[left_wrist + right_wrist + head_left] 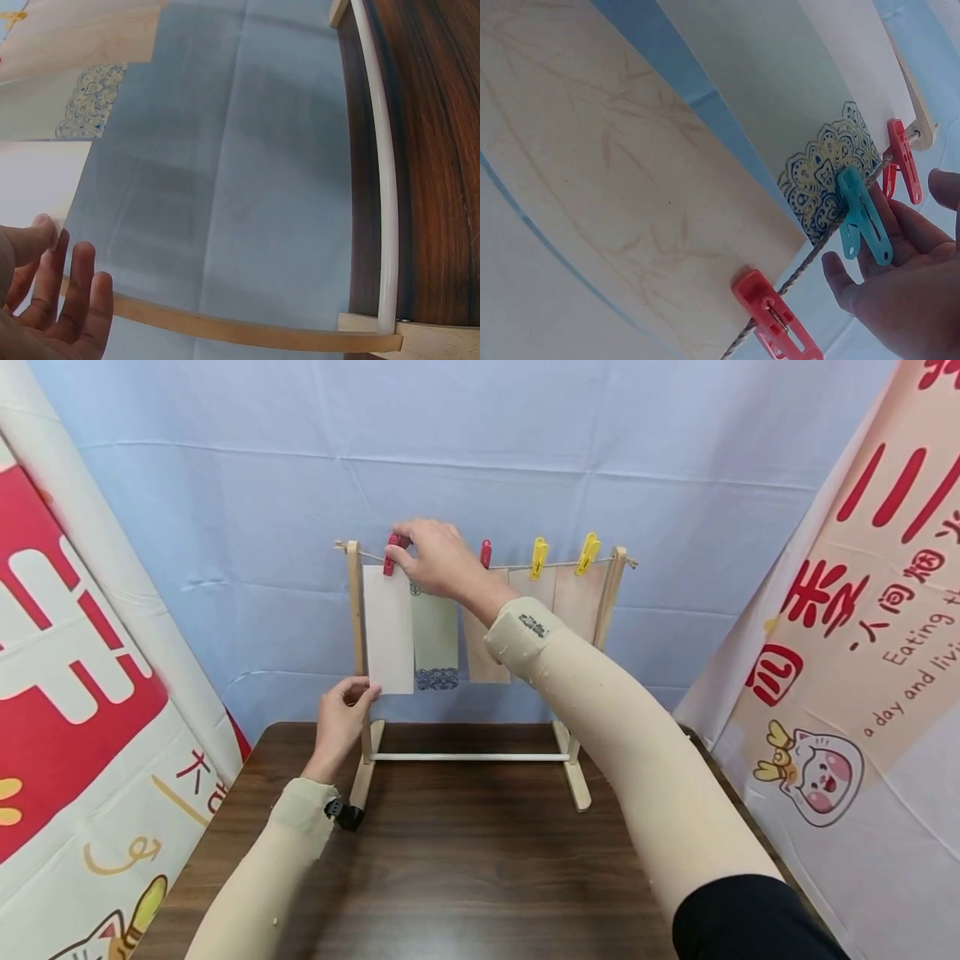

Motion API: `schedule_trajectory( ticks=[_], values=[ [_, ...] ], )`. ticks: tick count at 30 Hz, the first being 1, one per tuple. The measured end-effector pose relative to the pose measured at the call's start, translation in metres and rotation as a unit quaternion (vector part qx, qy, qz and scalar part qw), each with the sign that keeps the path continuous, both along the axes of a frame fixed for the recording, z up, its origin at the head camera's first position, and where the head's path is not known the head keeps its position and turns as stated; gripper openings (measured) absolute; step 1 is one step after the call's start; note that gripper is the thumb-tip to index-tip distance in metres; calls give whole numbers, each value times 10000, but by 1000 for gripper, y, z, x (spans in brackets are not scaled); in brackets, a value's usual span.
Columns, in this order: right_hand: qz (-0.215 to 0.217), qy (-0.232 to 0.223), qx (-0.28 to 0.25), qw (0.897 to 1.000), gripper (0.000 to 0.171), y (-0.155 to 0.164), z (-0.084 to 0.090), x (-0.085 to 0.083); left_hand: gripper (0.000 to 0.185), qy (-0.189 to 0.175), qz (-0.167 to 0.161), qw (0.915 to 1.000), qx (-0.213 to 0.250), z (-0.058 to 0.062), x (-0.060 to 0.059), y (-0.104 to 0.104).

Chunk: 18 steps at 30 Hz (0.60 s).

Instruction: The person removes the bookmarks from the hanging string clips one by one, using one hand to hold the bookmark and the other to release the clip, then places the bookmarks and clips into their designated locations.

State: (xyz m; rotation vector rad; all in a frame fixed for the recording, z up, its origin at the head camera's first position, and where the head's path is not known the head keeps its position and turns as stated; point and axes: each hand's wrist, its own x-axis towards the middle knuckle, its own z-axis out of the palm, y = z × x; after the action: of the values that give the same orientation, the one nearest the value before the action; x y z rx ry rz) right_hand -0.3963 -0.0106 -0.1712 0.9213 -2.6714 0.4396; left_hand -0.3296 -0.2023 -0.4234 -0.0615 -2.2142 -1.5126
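Card (390,635) — left grip (342,718) pinches edge.

Rack (471,757): far end of the table (465,868)
Rope (562,563): runs left to right up top
Cards (435,635): 5, hanging off it in a row
Curtain (465,443): behind it all

From my head view I read "Eating" and "a day and living" on banner at right (817,693), "人间烟火" above them. Dark print on right sleeve cuff (517,643): too small for me.
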Motion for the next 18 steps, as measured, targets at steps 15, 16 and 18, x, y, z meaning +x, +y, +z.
schedule_trajectory(
  ticks=[15,16,18],
  values=[
    [-119,-239,-674,9974,34,-4,3,-1,31,-4,77,9999,-108,2,-5,-7],
    [-111,-258,-743,9968,34,-4,3,-1,31,-11,98,9999,-121,2,-5,-7],
    [-102,-306,-855,9958,33,-4,3,-1,30,-19,115,9999,-119,3,-5,-8]
  ],
)
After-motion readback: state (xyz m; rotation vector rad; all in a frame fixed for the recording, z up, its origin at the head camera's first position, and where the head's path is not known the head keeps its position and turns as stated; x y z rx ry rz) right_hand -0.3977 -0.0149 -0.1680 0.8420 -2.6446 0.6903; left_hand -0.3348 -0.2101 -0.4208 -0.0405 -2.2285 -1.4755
